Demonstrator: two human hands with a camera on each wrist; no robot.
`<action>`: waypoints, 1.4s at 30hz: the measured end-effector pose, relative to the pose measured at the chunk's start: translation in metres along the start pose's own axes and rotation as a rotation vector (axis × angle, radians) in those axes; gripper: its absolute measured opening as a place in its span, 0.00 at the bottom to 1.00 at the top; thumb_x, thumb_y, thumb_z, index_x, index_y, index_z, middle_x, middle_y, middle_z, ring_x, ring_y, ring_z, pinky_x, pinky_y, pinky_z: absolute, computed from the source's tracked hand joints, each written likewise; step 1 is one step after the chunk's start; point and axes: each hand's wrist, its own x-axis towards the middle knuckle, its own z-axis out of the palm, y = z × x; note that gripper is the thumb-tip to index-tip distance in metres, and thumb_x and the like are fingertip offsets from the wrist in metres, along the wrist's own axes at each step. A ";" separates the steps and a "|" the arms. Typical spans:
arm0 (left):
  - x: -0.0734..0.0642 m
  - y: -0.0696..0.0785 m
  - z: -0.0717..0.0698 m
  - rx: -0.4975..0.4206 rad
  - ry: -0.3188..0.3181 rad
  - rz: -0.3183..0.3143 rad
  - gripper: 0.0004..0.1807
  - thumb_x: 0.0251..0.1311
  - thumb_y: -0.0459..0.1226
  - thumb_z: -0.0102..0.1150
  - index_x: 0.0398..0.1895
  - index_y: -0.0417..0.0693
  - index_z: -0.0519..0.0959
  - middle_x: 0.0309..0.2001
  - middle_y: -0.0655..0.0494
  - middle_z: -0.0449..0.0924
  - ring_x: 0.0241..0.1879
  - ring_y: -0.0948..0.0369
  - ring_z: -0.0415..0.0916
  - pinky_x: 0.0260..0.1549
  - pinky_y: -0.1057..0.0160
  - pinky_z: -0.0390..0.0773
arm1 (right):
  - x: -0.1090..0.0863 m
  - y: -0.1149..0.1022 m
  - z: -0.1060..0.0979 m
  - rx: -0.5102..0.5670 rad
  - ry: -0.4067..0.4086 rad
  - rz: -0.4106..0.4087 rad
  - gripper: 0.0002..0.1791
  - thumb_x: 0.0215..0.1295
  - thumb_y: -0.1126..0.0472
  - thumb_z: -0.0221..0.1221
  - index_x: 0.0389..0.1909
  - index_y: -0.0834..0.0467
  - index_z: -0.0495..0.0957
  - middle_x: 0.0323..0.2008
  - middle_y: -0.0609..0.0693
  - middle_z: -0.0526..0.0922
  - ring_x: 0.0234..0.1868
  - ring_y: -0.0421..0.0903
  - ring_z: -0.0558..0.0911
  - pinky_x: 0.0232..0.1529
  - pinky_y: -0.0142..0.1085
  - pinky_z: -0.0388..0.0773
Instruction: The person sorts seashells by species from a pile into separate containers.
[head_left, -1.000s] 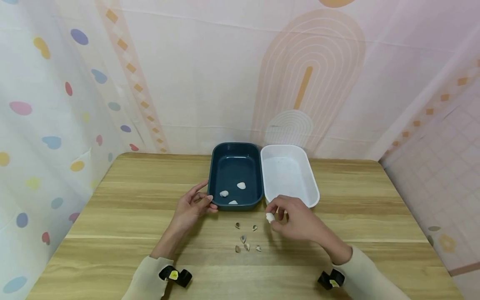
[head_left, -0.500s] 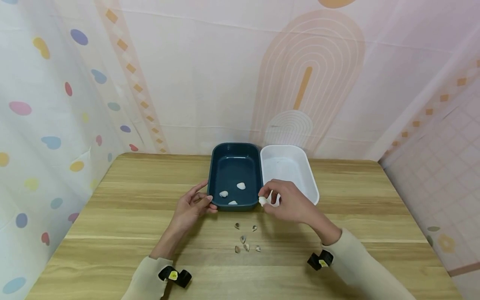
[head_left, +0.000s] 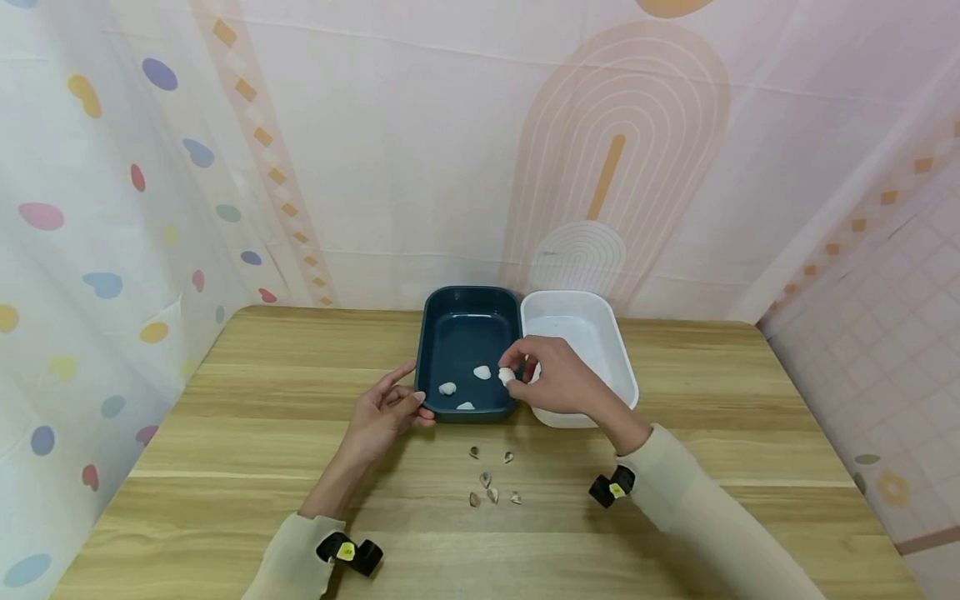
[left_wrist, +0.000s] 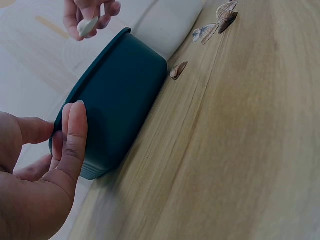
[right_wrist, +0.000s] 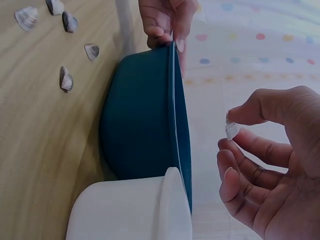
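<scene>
- Pinching chalk-white, ribbed shell [head_left: 507, 376] between thumb and fingers of right hand [head_left: 558, 377]; held up near 4 o'clock wall of dark teal tray [head_left: 468, 342], head view.
- Gripping tray corner at 8 o'clock with left hand [head_left: 384, 412]: thumb at rim, fingers against outer wall.
- Counted three pale rounded shells [head_left: 482, 372] inside, toward 6 o'clock.
- Noted smooth walls, rounded corners; same on white tray [head_left: 577, 321], just beside at 3 o'clock.
- Counted six fan-shaped shells [head_left: 486, 479], mottled grey-brown, on wood-grained tabletop [head_left: 300, 375] at 6 o'clock.
- Noted wrinkled fabric backdrop [head_left: 420, 167] at 12 o'clock, peach arches printed.
- Found yellow labels [head_left: 346, 551] on black wrist devices [head_left: 366, 557], 4 and 7 o'clock; cannot read print.
</scene>
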 end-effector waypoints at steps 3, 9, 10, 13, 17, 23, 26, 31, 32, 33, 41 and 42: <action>0.000 0.000 0.000 0.000 -0.002 0.001 0.32 0.75 0.28 0.52 0.79 0.52 0.61 0.46 0.36 0.78 0.34 0.59 0.88 0.44 0.60 0.90 | 0.007 0.001 0.000 -0.005 -0.024 0.026 0.10 0.62 0.62 0.66 0.44 0.54 0.84 0.38 0.48 0.84 0.33 0.39 0.81 0.35 0.31 0.80; 0.000 0.000 -0.001 -0.005 -0.004 0.009 0.32 0.75 0.28 0.52 0.79 0.50 0.60 0.46 0.35 0.78 0.33 0.60 0.87 0.44 0.60 0.90 | 0.021 0.005 0.004 -0.031 -0.066 0.072 0.11 0.63 0.61 0.65 0.46 0.55 0.84 0.40 0.49 0.85 0.35 0.40 0.80 0.38 0.32 0.82; 0.000 0.000 -0.001 -0.005 -0.005 0.010 0.32 0.75 0.28 0.52 0.79 0.50 0.60 0.46 0.35 0.78 0.34 0.60 0.87 0.44 0.60 0.90 | 0.022 0.006 0.005 -0.031 -0.074 0.081 0.11 0.64 0.61 0.65 0.46 0.55 0.84 0.40 0.49 0.85 0.35 0.41 0.80 0.38 0.32 0.82; 0.000 0.000 -0.001 -0.002 -0.009 0.011 0.32 0.75 0.29 0.52 0.79 0.50 0.60 0.47 0.34 0.77 0.34 0.60 0.87 0.44 0.61 0.90 | 0.027 0.009 0.008 -0.028 -0.099 0.100 0.11 0.64 0.61 0.65 0.47 0.56 0.85 0.40 0.49 0.85 0.36 0.41 0.80 0.40 0.32 0.82; 0.000 0.001 -0.002 0.001 -0.009 0.012 0.32 0.75 0.29 0.52 0.79 0.51 0.60 0.48 0.33 0.77 0.34 0.60 0.88 0.44 0.61 0.90 | 0.032 0.012 0.011 -0.038 -0.132 0.109 0.11 0.66 0.61 0.65 0.48 0.57 0.85 0.41 0.50 0.85 0.36 0.41 0.80 0.41 0.33 0.82; 0.000 0.001 -0.002 -0.001 -0.010 0.018 0.32 0.75 0.29 0.52 0.79 0.51 0.60 0.49 0.31 0.77 0.34 0.60 0.88 0.44 0.60 0.90 | 0.034 0.015 0.012 -0.083 -0.178 0.098 0.18 0.70 0.59 0.64 0.58 0.60 0.82 0.50 0.55 0.85 0.39 0.43 0.82 0.43 0.35 0.84; 0.000 0.000 -0.001 -0.004 -0.015 0.023 0.32 0.75 0.28 0.52 0.79 0.50 0.60 0.49 0.31 0.76 0.34 0.60 0.88 0.44 0.60 0.90 | 0.032 0.015 0.011 -0.093 -0.181 0.081 0.22 0.71 0.58 0.63 0.62 0.61 0.79 0.55 0.57 0.83 0.43 0.46 0.83 0.46 0.38 0.85; 0.000 0.000 0.000 -0.009 -0.021 0.021 0.32 0.75 0.29 0.52 0.79 0.51 0.61 0.47 0.33 0.77 0.34 0.59 0.88 0.45 0.60 0.90 | 0.022 0.016 0.009 -0.074 -0.159 0.070 0.23 0.71 0.58 0.64 0.63 0.61 0.78 0.58 0.57 0.82 0.48 0.48 0.84 0.50 0.40 0.85; 0.001 0.000 0.000 -0.008 -0.023 0.020 0.32 0.75 0.29 0.52 0.79 0.51 0.61 0.47 0.33 0.77 0.34 0.59 0.88 0.45 0.60 0.90 | 0.020 0.015 0.009 -0.067 -0.150 0.067 0.23 0.70 0.58 0.64 0.63 0.61 0.78 0.58 0.57 0.82 0.49 0.48 0.84 0.50 0.40 0.85; 0.001 0.000 0.000 -0.007 -0.023 0.020 0.32 0.75 0.29 0.52 0.79 0.51 0.61 0.47 0.33 0.77 0.34 0.59 0.88 0.45 0.60 0.90 | 0.017 0.015 0.009 -0.060 -0.141 0.066 0.23 0.70 0.58 0.65 0.63 0.61 0.78 0.59 0.57 0.82 0.49 0.48 0.84 0.49 0.40 0.84; 0.001 0.001 0.000 0.003 -0.022 0.016 0.32 0.75 0.29 0.52 0.79 0.52 0.61 0.47 0.33 0.77 0.34 0.60 0.87 0.44 0.60 0.90 | -0.003 0.007 0.007 -0.023 -0.086 0.069 0.24 0.68 0.57 0.66 0.64 0.56 0.78 0.61 0.54 0.82 0.50 0.47 0.85 0.39 0.31 0.82; 0.001 0.001 0.000 0.001 -0.022 0.015 0.32 0.75 0.29 0.52 0.79 0.51 0.61 0.47 0.33 0.77 0.34 0.60 0.87 0.44 0.60 0.90 | -0.005 0.006 0.006 -0.019 -0.084 0.068 0.24 0.68 0.57 0.67 0.64 0.55 0.78 0.61 0.54 0.82 0.50 0.47 0.84 0.39 0.31 0.82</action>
